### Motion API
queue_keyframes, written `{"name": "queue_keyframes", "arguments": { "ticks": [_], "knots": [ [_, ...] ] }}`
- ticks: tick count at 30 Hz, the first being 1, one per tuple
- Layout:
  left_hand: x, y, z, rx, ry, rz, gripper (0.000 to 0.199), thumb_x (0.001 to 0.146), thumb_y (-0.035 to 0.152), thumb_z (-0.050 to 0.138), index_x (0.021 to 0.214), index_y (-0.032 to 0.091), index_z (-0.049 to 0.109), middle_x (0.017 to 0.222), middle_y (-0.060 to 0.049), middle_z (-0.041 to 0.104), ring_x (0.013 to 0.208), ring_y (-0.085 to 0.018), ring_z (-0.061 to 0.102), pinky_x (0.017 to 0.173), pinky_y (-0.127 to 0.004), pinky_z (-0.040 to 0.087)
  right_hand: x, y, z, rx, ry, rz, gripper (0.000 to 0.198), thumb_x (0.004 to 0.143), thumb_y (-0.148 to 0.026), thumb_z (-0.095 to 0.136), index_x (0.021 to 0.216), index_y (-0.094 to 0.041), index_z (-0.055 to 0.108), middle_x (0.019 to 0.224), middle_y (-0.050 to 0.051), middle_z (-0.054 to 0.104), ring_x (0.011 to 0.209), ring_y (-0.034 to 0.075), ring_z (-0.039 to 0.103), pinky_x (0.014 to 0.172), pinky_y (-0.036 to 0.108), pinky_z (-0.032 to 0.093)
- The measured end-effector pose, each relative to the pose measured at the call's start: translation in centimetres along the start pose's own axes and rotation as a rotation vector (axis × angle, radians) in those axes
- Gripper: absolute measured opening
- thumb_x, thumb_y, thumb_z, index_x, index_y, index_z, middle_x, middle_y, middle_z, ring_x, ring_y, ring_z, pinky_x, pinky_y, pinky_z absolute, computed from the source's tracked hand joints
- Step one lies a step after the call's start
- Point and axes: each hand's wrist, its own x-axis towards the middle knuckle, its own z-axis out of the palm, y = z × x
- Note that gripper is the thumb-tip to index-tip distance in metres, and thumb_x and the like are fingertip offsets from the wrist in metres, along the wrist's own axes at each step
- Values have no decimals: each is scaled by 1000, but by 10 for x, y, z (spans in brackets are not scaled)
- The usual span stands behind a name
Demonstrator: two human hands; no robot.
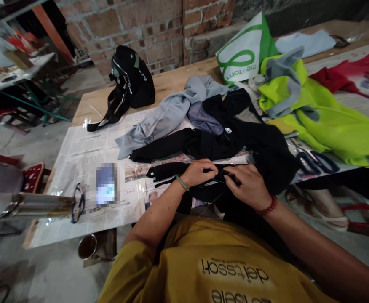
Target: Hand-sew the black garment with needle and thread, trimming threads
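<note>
A black jacket [269,143] with a small white logo lies spread in front of me, its sleeves stretching to the left. My left hand [201,172], with a green bead bracelet at the wrist, pinches a piece of the jacket's black cloth. Close beside it, my right hand [247,183] is closed with thumb and fingers on the same stretch of cloth, a red bracelet above it. What lies exactly between the fingertips is too dark and small to make out. A grey garment [167,118] lies just behind the jacket.
Newspaper [86,155] covers the wooden table. On the left are a steel thermos [36,205], glasses [78,203] and a blurred-out phone [105,185]. A black bag [134,78] stands at the back. To the right lie dark-handled scissors [317,163], a yellow-green garment [332,122] and a green-white bag [244,52].
</note>
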Motion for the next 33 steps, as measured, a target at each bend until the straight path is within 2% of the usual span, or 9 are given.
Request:
{"name": "queue_keyframes", "arguments": {
  "ticks": [4, 9, 16, 20, 24, 31, 33],
  "knots": [
    [0, 1, -1, 1, -1, -11, 9, 74, 15, 60, 69, 14, 67, 73, -2, 63, 69, -10, 59, 69, -21, 46, 6, -5, 5, 19, 5, -20, 9, 79, -16, 55, 84, -19, 62, 77, 3, 68, 70, 16, 60, 72, 31, 41],
    [0, 2, -1, 6, -13, -8, 9, 74, 15, 60, 69, 14, 67, 73, -2, 64, 70, -10, 59, 71, -21, 46, 8, -3, 7, 3, 12, -31, 12, 77, -13, 53, 68, -19, 57, 64, 0, 64, 63, 14, 57, 70, 31, 39],
    [0, 2, 0, 81, -63, 8, 10, 75, 14, 59, 70, 14, 67, 73, -2, 64, 70, -10, 59, 71, -20, 45, 8, -7, 8, -60, -15, -9, 13, 75, -14, 52, 64, -19, 52, 61, 2, 59, 61, 15, 54, 69, 32, 39],
    [-1, 1, 0, 117, -93, -8, 10, 75, 14, 59, 69, 15, 67, 73, -2, 64, 71, -10, 59, 71, -20, 45, 7, 2, 12, -80, -33, 13, 12, 75, -14, 51, 64, -20, 52, 61, 2, 59, 62, 16, 54, 69, 32, 39],
    [0, 1, -2, 61, -72, -22, 11, 75, 15, 60, 66, 14, 66, 71, -2, 63, 67, -10, 58, 69, -20, 45, 5, 26, 9, -158, 39, 73, 11, 75, -15, 52, 64, -19, 54, 61, 2, 59, 61, 16, 54, 68, 32, 39],
    [1, -1, -4, -10, -21, -3, 6, 72, 13, 61, 70, 14, 67, 77, -4, 64, 73, -11, 60, 73, -22, 47, -7, 33, -13, -125, 7, 114, 7, 80, -22, 54, 77, -19, 59, 71, 3, 63, 67, 16, 57, 71, 31, 40],
    [1, -1, -5, -13, 2, 18, 7, 71, 11, 60, 72, 13, 67, 79, -4, 65, 75, -11, 61, 74, -22, 47, -13, 50, -23, -194, 57, 168, 10, 81, -22, 53, 86, -17, 60, 79, 7, 64, 76, 18, 57, 73, 32, 40]
  ]
}}
